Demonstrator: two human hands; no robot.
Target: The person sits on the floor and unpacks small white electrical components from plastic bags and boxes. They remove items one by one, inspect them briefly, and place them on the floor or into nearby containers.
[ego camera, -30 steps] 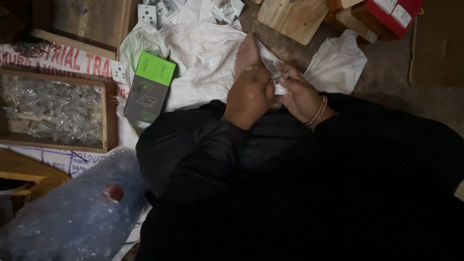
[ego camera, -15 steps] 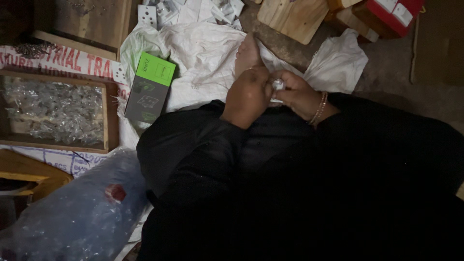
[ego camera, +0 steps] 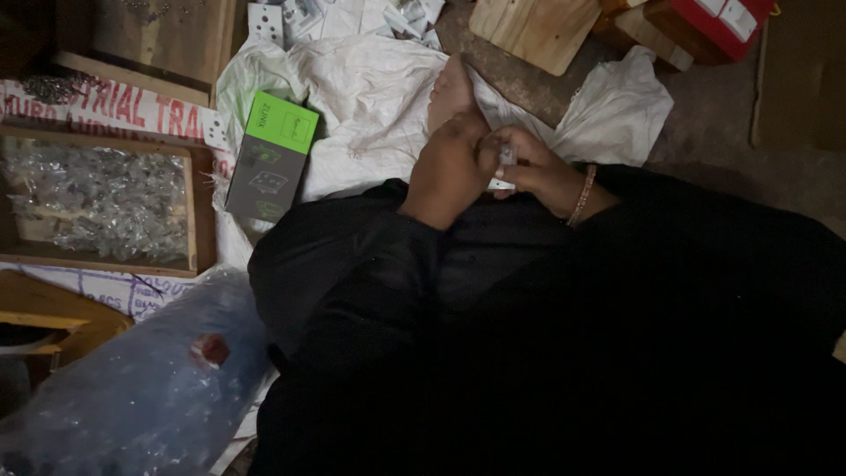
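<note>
**Both hands closed on a small white part, upper centre of the frame**

Head view: we see our left hand [ego camera: 451, 167] and right hand [ego camera: 539, 172] meeting just above the middle of the frame, over our black-sleeved lap. Both are pinched together on a small white plastic piece [ego camera: 504, 160], most of which is hidden by the fingers, so we cannot tell its exact shape. A thin beaded bracelet [ego camera: 582, 196] sits on the right wrist.

Behind the hands lies a crumpled white cloth sack [ego camera: 370, 97] on the floor. To the left of it rests a green-and-grey cardboard box [ego camera: 269, 159], and at far left a shallow wooden tray of small clear-bagged metal parts [ego camera: 97, 201]. A clear plastic bag [ego camera: 132, 388] fills the lower left.

To do this well, we judge that we should keep the piece pinned between the thumbs, work with fingertips only, and hold it over the lap so anything that slips stays within reach.
</note>
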